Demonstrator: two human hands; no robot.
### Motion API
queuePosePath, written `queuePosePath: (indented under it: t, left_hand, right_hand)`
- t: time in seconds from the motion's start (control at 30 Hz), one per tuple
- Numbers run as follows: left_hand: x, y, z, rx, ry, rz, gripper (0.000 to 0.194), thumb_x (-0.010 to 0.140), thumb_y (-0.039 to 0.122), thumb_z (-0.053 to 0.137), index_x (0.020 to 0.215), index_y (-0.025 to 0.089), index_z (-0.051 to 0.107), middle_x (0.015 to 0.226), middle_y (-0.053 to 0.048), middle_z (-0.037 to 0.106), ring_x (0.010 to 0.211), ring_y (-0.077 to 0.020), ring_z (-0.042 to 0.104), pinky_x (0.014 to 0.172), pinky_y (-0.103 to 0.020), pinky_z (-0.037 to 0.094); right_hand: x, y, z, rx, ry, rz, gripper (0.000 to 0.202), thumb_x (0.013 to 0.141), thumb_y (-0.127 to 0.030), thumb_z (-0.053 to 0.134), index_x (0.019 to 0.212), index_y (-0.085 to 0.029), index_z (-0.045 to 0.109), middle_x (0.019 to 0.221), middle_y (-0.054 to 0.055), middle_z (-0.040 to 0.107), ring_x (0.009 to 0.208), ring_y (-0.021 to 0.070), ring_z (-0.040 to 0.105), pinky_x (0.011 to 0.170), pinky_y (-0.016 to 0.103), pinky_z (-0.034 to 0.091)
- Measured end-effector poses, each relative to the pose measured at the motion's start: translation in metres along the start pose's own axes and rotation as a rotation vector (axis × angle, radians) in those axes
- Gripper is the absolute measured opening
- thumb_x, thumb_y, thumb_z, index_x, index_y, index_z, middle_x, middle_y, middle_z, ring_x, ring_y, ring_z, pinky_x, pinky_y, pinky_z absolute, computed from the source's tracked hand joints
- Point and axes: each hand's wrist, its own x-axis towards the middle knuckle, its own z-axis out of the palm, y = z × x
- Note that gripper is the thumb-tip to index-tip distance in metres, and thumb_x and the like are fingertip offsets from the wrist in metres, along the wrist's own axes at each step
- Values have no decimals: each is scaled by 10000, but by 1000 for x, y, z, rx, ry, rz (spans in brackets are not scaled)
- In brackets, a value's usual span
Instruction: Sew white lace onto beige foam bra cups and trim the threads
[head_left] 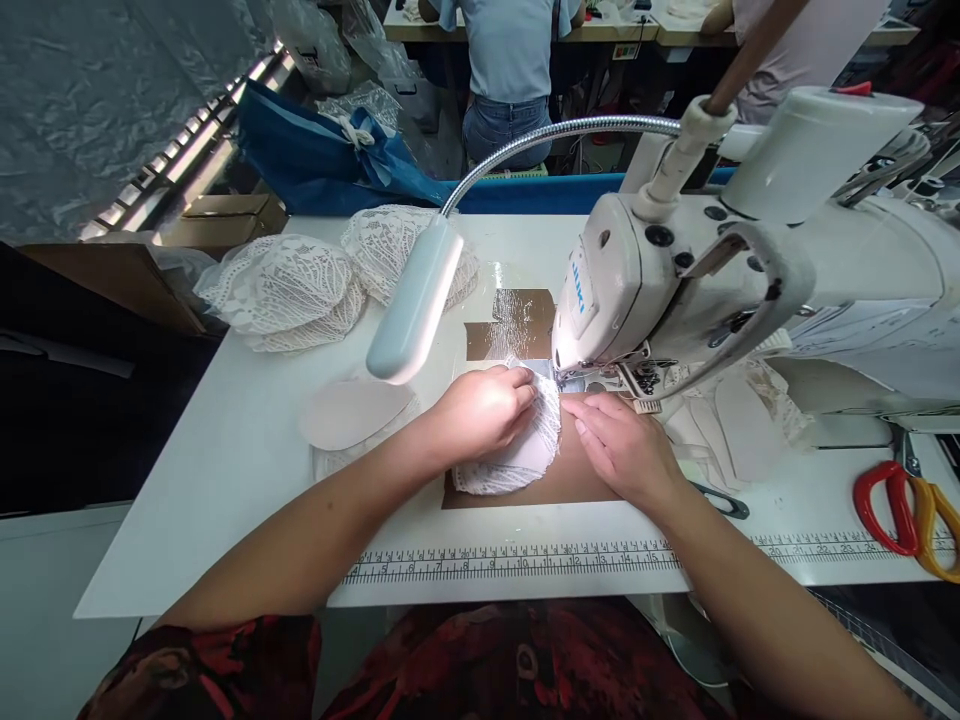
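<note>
A white lace cup piece [525, 455] lies on brown tape at the needle area of the white sewing machine [611, 280]. My left hand [487, 410] rests on top of the piece, its fingers curled and closed on the fabric near the upper edge. To the right of the piece, my right hand [619, 440] lies beside the presser foot, fingers stretched out, with the index fingertip at the lace edge. Part of the needle area is hidden by the machine head.
Lace bundles [289, 290] sit at the back left, flat cup pieces [360, 412] nearer. A lamp [416, 300] hangs over the table. Right are more pieces [750, 425], dark snips [724, 502] and red-and-yellow scissors [904, 505]. A ruler strip [540, 560] runs along the front. People sit beyond.
</note>
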Motion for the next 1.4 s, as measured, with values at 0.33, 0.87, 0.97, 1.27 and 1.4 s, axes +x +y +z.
queuePosePath:
  t: [0.33, 0.87, 0.97, 1.27, 1.4]
  left_hand:
    - [7, 11, 16, -15, 24, -9, 324, 962, 259, 440, 1133, 122, 679, 1230, -101, 653, 913, -234, 570, 796, -379, 501]
    - [0, 1, 6, -105, 50, 38, 314, 968, 266, 432, 1091, 106, 672, 1052, -133, 658, 924, -229, 599, 796, -365, 507]
    - [1, 2, 9, -57, 26, 47, 292, 957, 240, 439, 1048, 110, 684, 999, -126, 650, 871, -225, 591, 760, -357, 490]
    - [-1, 8, 9, -6, -62, 153, 328, 964, 242, 434, 1210, 132, 622, 1227, -142, 609, 967, -242, 561, 813, -368, 457]
    - [-1, 8, 10, -6, -42, 145, 337, 966, 241, 429, 1216, 124, 622, 1264, -139, 607, 967, -237, 566, 823, -361, 459]
  right_hand:
    - [-1, -1, 1, 0, 55, -121, 311, 904, -139, 446, 1050, -166, 719, 874, 73, 689, 813, 188, 603, 670, 276, 420]
    - [-10, -3, -1, 174, -27, -344, 258, 866, -113, 472, 982, -180, 693, 803, 34, 656, 720, 163, 514, 647, 289, 363]
    - [-11, -5, -2, 214, -61, -367, 246, 860, -124, 479, 964, -189, 693, 793, 27, 655, 700, 156, 509, 639, 288, 359]
    - [-4, 0, 0, -9, 3, -112, 356, 852, -98, 448, 1109, -161, 687, 949, 82, 685, 797, 190, 567, 644, 298, 384]
    - [0, -3, -2, -103, -55, -96, 373, 821, -83, 449, 1080, -179, 699, 884, 75, 665, 749, 193, 535, 592, 299, 336]
